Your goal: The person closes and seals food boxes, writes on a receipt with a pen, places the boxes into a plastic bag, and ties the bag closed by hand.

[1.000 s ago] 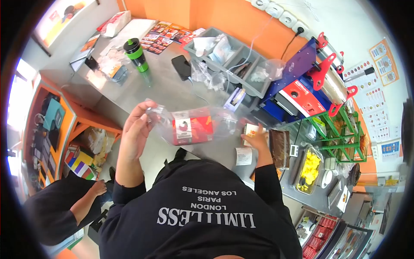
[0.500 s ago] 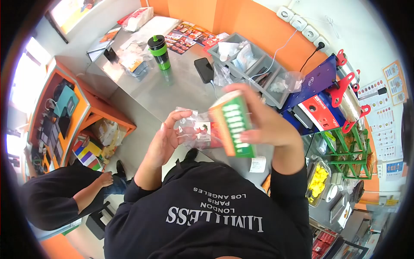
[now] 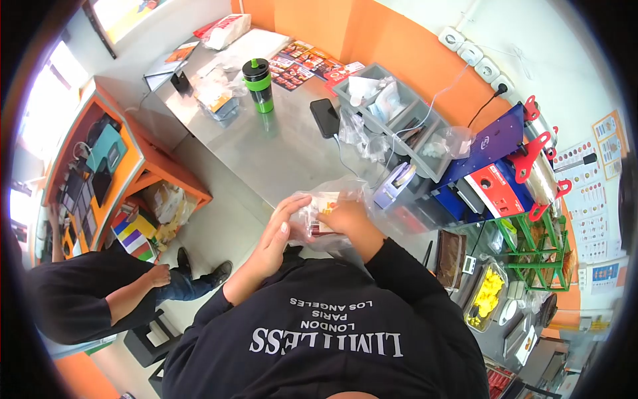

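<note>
A clear plastic bag is in front of my chest, at the near edge of the metal table. My left hand holds the bag's left side, with fingers stretched along it and the thumb hidden. My right hand is at the bag with its fingers curled in; part of it seems to be behind or inside the film. Something pale with yellow and dark red parts shows through the plastic between my hands, too blurred to name. Just right of the bag stands a lilac tape dispenser.
On the metal table are a green-black tumbler, a phone, flyers and a grey divided bin. A blue-red machine stands right, near a tray of yellow pieces. A person is at left.
My right hand has come down to the bag. The green and orange carton it held up is no longer plainly visible. My left hand has shifted right, and the tape dispenser has come into view.
</note>
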Tool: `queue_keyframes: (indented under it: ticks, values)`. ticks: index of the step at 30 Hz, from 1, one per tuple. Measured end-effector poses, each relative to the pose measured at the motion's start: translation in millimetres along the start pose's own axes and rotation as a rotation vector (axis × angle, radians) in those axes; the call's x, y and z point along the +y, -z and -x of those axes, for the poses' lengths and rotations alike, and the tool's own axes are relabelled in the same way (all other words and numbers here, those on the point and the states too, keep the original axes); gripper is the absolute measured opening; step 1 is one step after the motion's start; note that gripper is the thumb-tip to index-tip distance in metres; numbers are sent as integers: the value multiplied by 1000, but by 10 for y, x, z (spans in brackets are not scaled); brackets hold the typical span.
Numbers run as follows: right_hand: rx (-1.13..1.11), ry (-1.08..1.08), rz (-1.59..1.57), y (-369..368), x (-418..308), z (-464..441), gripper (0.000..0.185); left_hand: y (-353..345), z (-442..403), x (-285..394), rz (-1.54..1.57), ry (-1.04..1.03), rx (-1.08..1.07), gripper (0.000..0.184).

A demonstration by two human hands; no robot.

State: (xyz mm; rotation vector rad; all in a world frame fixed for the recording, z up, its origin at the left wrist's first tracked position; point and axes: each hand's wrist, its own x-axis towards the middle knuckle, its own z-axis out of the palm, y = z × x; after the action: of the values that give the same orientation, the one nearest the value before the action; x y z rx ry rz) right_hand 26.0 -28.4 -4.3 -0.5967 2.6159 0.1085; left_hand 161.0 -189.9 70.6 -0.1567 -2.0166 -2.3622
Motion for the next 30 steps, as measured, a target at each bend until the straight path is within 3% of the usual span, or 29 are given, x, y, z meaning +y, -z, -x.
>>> queue_keyframes:
  ticks: [2,5,7,10,12,14,17,20,22,24,26,28,30]
  values:
    - [37,-33,-136,10,87,203,104,21,-7,11,-68,-14,27,62]
    - [70,-95,-401,297,479,756,89,54,-2,1,-141,-16,67,60]
    - [282,192,-263,548,919,1187,63,-7,-13,35,-155,-5,116,62]
    - [877,136,-712,675,1436,1600,25,-69,-42,102,-136,-52,133,51]
    - [594,-238,-857,426,1723,1734,30,-102,-33,130,-171,-57,122,51]
    - [306,-475,-525,-460,1999,1569,36,-127,-27,156,-219,-66,116,51]
    - [354,-519,-446,-1427,1963,1424,43,-151,-39,191,-266,-95,136,47]
    - [256,-385,-698,-1556,1983,1279,37,-171,-47,193,-324,-137,179,42]
    - [460,-302,-660,-892,1810,1362,31,-202,-71,219,-323,-156,189,39]
    - [919,43,-609,65,1497,1487,18,-278,-71,284,-349,-134,234,39]
    - [899,334,-1111,714,1103,1655,15,-288,-67,287,-337,-117,197,38]
    - [684,679,-1336,1000,839,1607,13,-300,-70,292,-342,-123,202,38]
    - [321,671,-1494,1010,460,1250,11,-289,-80,222,-287,-181,265,36]
